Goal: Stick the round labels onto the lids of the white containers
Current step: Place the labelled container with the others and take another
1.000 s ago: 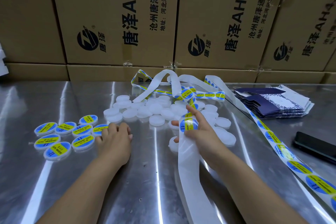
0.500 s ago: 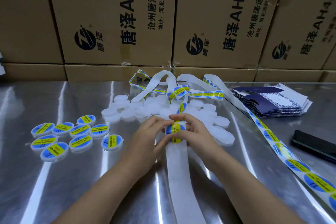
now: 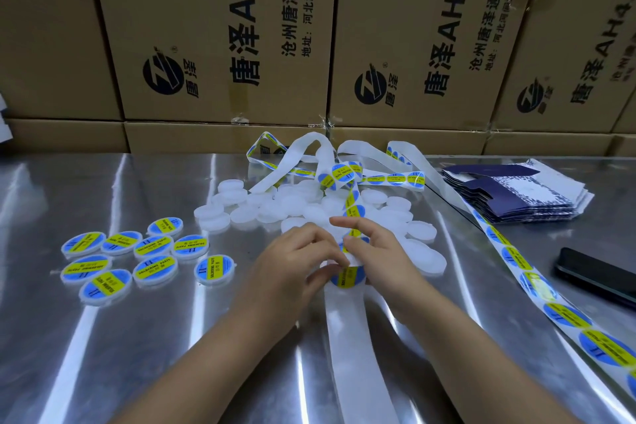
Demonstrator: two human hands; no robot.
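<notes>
A pile of unlabelled white containers [image 3: 275, 206] lies at the table's middle. Several labelled ones [image 3: 120, 262] sit in a group at the left. A white backing strip [image 3: 351, 337] runs from the pile toward me, carrying a blue-and-yellow round label [image 3: 347, 277]. My left hand [image 3: 292, 265] pinches the label's left edge at the strip. My right hand [image 3: 375, 258] grips the strip just above the label, its index finger stretched out. Whether a container lies under the label is hidden by my fingers.
A long strip of unused labels [image 3: 537, 286] runs diagonally down the right side. A stack of dark blue flat cartons [image 3: 516, 193] and a black phone [image 3: 599, 275] lie at the right. Cardboard boxes [image 3: 223, 45] wall off the back of the steel table [image 3: 137, 354].
My left hand left the labelled group, where one more labelled container now lies, and came to the strip. Both hands have drawn the label and strip a little nearer to me.
</notes>
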